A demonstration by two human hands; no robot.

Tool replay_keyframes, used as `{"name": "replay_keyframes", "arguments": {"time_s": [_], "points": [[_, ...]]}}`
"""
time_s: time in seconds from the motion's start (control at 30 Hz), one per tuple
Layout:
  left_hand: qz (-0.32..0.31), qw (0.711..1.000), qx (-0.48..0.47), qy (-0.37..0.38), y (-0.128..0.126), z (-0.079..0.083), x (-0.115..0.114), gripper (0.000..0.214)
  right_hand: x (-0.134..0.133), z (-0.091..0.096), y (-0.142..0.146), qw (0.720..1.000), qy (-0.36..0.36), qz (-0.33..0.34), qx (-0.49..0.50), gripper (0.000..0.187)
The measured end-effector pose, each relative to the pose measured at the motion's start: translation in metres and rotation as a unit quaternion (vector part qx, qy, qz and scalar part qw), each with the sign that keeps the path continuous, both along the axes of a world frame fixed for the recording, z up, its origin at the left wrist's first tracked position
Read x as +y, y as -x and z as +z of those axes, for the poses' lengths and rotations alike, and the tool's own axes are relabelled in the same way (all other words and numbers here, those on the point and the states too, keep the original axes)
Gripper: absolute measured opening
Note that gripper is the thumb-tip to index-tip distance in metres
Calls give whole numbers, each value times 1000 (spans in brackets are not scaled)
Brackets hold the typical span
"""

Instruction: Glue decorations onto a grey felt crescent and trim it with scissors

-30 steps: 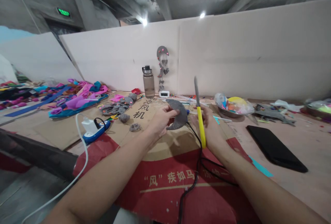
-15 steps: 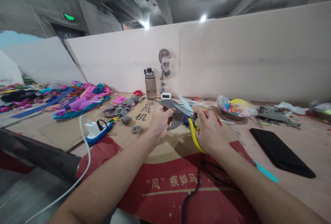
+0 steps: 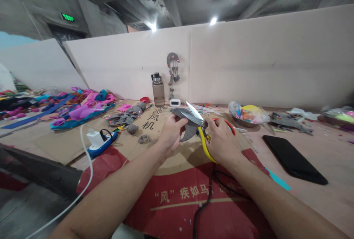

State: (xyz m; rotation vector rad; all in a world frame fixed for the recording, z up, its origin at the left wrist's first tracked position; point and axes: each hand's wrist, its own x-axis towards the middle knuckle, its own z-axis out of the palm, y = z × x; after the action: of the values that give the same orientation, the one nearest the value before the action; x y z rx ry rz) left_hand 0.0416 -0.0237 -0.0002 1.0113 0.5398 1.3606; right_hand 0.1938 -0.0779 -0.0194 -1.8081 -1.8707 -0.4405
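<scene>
My left hand (image 3: pixel 172 131) pinches a grey crescent-shaped felt piece (image 3: pixel 189 131) above the cardboard sheet. My right hand (image 3: pixel 222 141) grips scissors (image 3: pixel 199 121) with one yellow and one red handle. The scissor blades are spread and point left towards my left hand, straddling the felt's upper edge. Both hands sit close together at the middle of the view, over brown cardboard (image 3: pixel 155 121) printed with characters.
A black cable (image 3: pixel 206 198) runs under my right wrist. A black tablet (image 3: pixel 293 160) lies at right, a metal bowl of coloured bits (image 3: pixel 249 115) behind it. A water bottle (image 3: pixel 158 90), white clock (image 3: pixel 175 102), grey felt scraps (image 3: pixel 124 115) and a white-and-blue power strip (image 3: pixel 99 140) lie left.
A second ago my right hand held the scissors upright, blade up and shut. It has since tipped them over to the left and opened the blades onto the felt.
</scene>
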Motion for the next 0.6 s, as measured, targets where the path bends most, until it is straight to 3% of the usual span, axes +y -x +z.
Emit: {"name": "replay_keyframes", "arguments": {"time_s": [0.6], "points": [[-4, 1000, 6, 23, -1, -2, 1, 31, 1, -1, 1, 1000, -4, -13, -12, 49]]}}
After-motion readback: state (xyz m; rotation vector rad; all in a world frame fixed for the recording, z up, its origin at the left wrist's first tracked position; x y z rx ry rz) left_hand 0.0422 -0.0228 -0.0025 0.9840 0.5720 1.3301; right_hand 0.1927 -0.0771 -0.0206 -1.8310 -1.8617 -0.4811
